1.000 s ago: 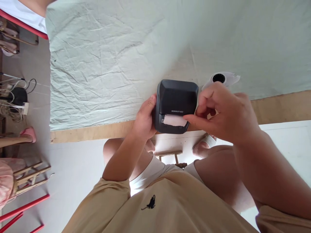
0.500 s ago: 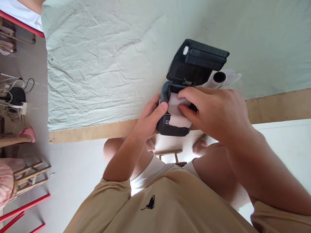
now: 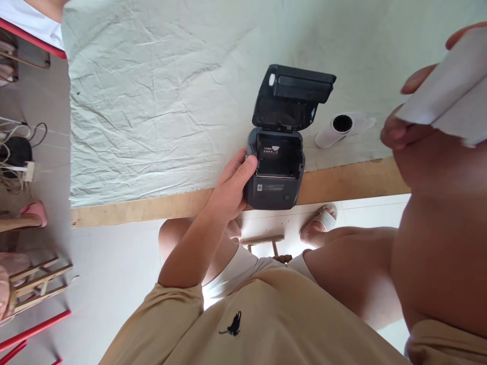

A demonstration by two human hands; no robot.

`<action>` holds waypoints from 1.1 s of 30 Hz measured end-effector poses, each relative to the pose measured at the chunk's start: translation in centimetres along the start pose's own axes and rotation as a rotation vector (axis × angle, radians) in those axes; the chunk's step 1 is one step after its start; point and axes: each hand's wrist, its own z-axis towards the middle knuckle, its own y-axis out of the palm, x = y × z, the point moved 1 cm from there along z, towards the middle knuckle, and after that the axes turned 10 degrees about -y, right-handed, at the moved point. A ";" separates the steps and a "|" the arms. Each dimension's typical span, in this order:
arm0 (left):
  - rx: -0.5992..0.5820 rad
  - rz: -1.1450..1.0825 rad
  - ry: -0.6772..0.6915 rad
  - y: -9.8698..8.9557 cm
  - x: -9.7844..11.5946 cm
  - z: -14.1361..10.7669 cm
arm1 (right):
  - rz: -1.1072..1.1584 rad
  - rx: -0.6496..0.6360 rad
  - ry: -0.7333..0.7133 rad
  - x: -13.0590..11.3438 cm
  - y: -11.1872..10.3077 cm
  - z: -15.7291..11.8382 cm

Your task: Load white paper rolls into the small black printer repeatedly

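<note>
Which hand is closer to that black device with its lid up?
The left. The left hand grips the black device at its left side; the right hand is apart, off to its right, holding white paper.

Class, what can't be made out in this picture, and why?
Head view, left hand: some fingertips, hidden by the printer.
Head view, paper roll in the right hand: far end, cut off by the right edge.
Head view, front print: too small.
Head view, nearby person: mostly cut off by the upper left corner.
</note>
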 end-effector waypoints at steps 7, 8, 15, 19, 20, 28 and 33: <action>-0.018 0.025 -0.035 0.2 0.2 0.3 | -0.302 0.266 0.157 4.9 -1.7 -0.7; -0.016 0.027 -0.039 0.2 0.2 0.3 | -0.402 0.231 0.177 5.3 -1.7 -0.7; 0.014 0.032 -0.039 0.0 0.2 0.2 | -0.804 0.087 0.064 7.1 -1.9 -0.6; 0.034 0.061 -0.014 0.0 0.2 0.2 | -0.655 0.017 -0.414 3.9 -0.1 -2.0; 0.032 0.073 -0.015 -0.1 0.2 0.2 | -0.622 -0.018 -0.435 3.0 0.7 -2.4; 0.036 0.080 -0.003 -0.4 -0.2 0.3 | -0.534 -0.128 -0.120 0.9 4.8 -2.3; 0.029 0.064 0.000 -0.4 -0.1 0.2 | -0.416 -0.162 -0.110 0.8 4.2 -2.7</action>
